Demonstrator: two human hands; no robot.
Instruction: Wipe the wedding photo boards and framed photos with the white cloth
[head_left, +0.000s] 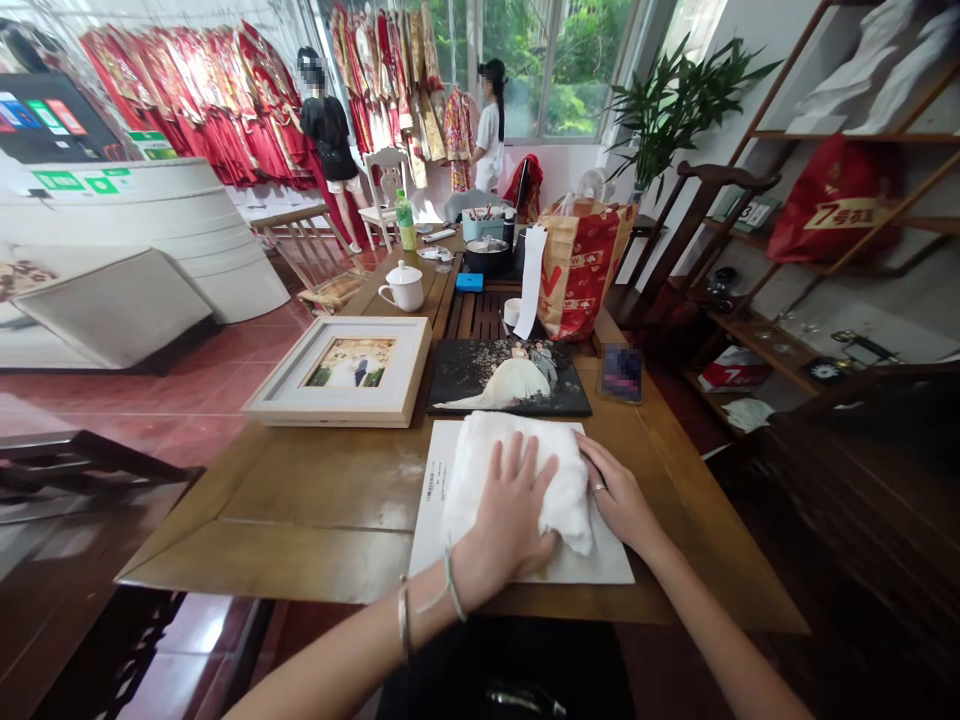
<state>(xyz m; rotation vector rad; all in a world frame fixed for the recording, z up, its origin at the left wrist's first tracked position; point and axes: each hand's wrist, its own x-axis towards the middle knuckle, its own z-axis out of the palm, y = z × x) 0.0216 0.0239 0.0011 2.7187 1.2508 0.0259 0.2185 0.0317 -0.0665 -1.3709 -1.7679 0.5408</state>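
My left hand (519, 500) presses flat on a folded white cloth (562, 510), its fingers spread. Under the cloth lies a white rectangular panel (433, 545) with small print and a barcode-like mark along its left side. On the right, my right hand (619, 500), with a ring on one finger, rests its stretched fingers at the cloth's edge and over the panel's right side. Just beyond the cloth, a dark panel (457, 372) with a wedding photo lies flat. To its left is a pale wooden picture frame (414, 375) holding a smaller couple photo.
On the wooden table (300, 490) stand a lidded white mug (406, 287), a green bottle (406, 222), a small blue box (469, 282) and a red-and-brown paper bag (581, 270). A phone-like object (622, 374) is at the right edge. Two people stand near clothes racks behind.
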